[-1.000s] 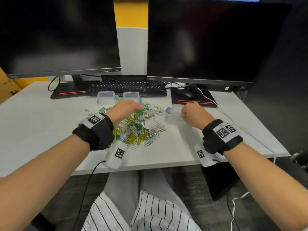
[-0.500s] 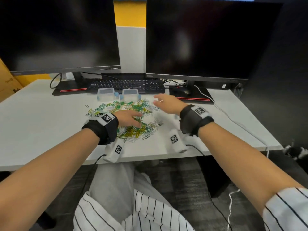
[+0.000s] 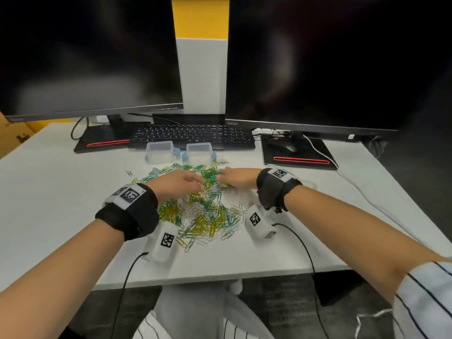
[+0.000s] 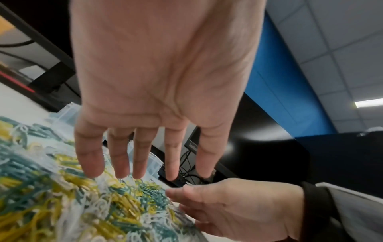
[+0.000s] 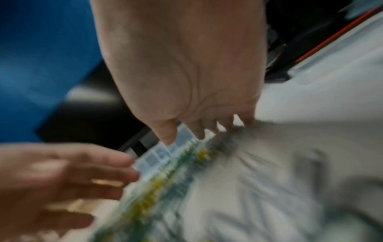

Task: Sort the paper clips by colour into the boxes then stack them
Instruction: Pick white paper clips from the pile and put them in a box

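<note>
1. An office: two wide black monitors stand on a white rectangular desk.
2. A black keyboard and a black mouse lie below them.
3. A grid-panel ceiling with a strip light shows above.

- A white desk fills the middle of the head view.
- Two dark monitors stand at its back, the left monitor and the right monitor.
- Between them a yellow wall shows above a white partition.
- A black keyboard lies under the screens, near a black mouse.
- The floor is dark.
- A ceiling light glows beside a blue panel.
</note>
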`<state>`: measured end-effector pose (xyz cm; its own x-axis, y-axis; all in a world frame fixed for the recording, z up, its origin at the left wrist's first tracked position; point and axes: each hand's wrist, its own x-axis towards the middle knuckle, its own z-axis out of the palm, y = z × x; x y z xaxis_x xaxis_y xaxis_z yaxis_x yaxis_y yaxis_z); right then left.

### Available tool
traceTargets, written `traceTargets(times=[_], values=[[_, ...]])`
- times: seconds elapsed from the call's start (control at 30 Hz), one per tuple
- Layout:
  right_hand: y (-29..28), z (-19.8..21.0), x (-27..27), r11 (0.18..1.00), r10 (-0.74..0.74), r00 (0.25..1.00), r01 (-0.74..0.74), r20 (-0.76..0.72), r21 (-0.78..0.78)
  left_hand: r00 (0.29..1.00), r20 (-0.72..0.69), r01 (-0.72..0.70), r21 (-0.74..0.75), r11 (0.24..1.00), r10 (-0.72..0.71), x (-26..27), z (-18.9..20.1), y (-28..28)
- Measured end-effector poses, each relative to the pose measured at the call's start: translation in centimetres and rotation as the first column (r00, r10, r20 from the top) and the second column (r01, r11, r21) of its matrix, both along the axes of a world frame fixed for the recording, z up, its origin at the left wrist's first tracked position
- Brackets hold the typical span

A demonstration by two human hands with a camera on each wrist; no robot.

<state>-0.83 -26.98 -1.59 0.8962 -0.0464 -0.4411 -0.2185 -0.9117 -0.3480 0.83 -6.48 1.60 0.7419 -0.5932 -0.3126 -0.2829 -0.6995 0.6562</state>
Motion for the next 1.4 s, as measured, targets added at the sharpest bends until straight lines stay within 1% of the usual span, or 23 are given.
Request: traceTargets(times=[0.07,0.13,0.2,0.23,0.3,0.37,0.5,0.57,0.67,0.73,0.83,0.93,1.0,1.1,1.13,1.17,1.2,1.23,1.27,1.3,1.33,1.37,1.4], values=[[-0.7,1.2,1.2,1.0,-0.008,0.996,0.007,0.092,0.018,0.994,-0.093,-0.059,-0.097,0.994,0.05,0.7,-0.3,-0.1],[-1.6,2.1,3.0,0.999,-0.026,0.988,0.031,0.151,-0.034,0.98,-0.181,-0.114,-0.164,0.98,0.084,1.0,-0.7,-0.4],[-1.8,1.9,4.8,0.995,-0.028,0.993,0.038,0.112,-0.089,0.969,-0.231,-0.137,-0.187,0.973,0.092,1.2,-1.2,-0.8],[-1.6,1.4,5.4,0.994,-0.025,0.997,0.034,0.077,-0.108,0.968,-0.237,-0.128,-0.177,0.976,0.084,1.3,-1.5,-0.9],[-1.2,0.2,6.1,0.991,-0.004,0.999,0.009,0.037,-0.136,0.969,-0.236,-0.103,-0.136,0.985,0.069,1.6,-2.0,-0.9],[-0.7,-0.6,6.5,0.989,0.037,0.999,-0.033,0.026,-0.144,0.971,-0.228,-0.09,-0.1,0.991,0.065,2.0,-2.4,-0.6],[-0.4,-0.5,6.7,0.978,0.128,0.992,-0.128,-0.006,-0.166,0.985,-0.165,-0.062,-0.044,0.997,0.054,2.2,-2.6,-0.2],[-0.2,-0.2,6.0,0.963,0.176,0.984,-0.177,-0.022,-0.202,0.991,-0.132,-0.03,-0.002,1.0,0.029,1.9,-2.8,-0.1],[0.7,0.0,3.9,0.946,0.243,0.966,-0.256,-0.09,-0.197,0.995,-0.099,0.018,0.071,0.997,-0.011,1.6,-3.2,0.0],[1.3,0.1,2.1,0.938,0.282,0.951,-0.301,-0.124,-0.172,0.996,-0.094,0.014,0.067,0.998,-0.008,1.6,-3.3,0.0],[1.5,0.3,0.1,0.932,0.312,0.947,-0.322,-0.079,-0.165,0.995,-0.095,-0.005,0.028,1.0,0.008,1.5,-3.4,-0.1],[1.9,0.1,-0.9,0.927,0.342,0.936,-0.322,0.079,-0.193,0.997,-0.079,-0.008,0.029,1.0,0.01,1.6,-3.4,-0.5],[2.6,0.0,-1.4,0.94,0.327,0.928,-0.299,0.18,-0.164,0.997,-0.072,0.012,0.031,0.999,-0.009,1.6,-3.5,-0.8],[3.2,-0.2,-1.5,0.968,0.249,0.94,-0.245,0.233,-0.044,0.994,-0.112,0.011,-0.023,1.0,-0.014,1.6,-3.3,-1.2],[3.2,-0.4,-1.5,0.975,0.197,0.95,-0.215,0.242,0.05,0.993,-0.118,0.005,-0.048,0.999,-0.011,1.7,-3.3,-1.2],[3.1,-0.6,-1.4,0.966,0.106,0.967,-0.156,0.234,0.208,0.993,-0.118,0.0,-0.064,0.998,-0.007,1.8,-3.4,-1.2],[3.1,-0.6,-1.5,0.909,-0.003,0.979,-0.082,0.203,0.409,0.993,-0.116,-0.011,-0.084,0.996,0.002,1.9,-3.4,-1.1],[3.1,-0.6,-1.6,0.802,-0.102,0.983,-0.009,0.151,0.598,0.993,-0.12,-0.037,-0.112,0.993,0.023,2.1,-3.6,-1.0],[3.0,-0.5,-1.7,0.666,-0.175,0.981,0.056,0.083,0.744,0.989,-0.135,-0.076,-0.155,0.985,0.055,2.2,-3.7,-0.8],[2.8,-0.3,-1.8,0.529,-0.22,0.975,0.107,0.015,0.842,0.983,-0.161,-0.128,-0.215,0.968,0.094,2.4,-3.8,-0.6],[2.6,-0.2,-2.0,0.403,-0.245,0.968,0.146,-0.047,0.903,0.971,-0.199,-0.186,-0.287,0.94,0.131,2.4,-3.9,-0.4],[2.4,-0.1,-2.2,0.295,-0.258,0.961,0.177,-0.1,0.939,0.957,-0.247,-0.237,-0.353,0.905,0.155,2.3,-3.7,-0.3],[2.1,0.1,-2.4,0.213,-0.263,0.955,0.2,-0.141,0.957,0.941,-0.296,-0.277,-0.407,0.87,0.161,2.1,-3.5,-0.2]])
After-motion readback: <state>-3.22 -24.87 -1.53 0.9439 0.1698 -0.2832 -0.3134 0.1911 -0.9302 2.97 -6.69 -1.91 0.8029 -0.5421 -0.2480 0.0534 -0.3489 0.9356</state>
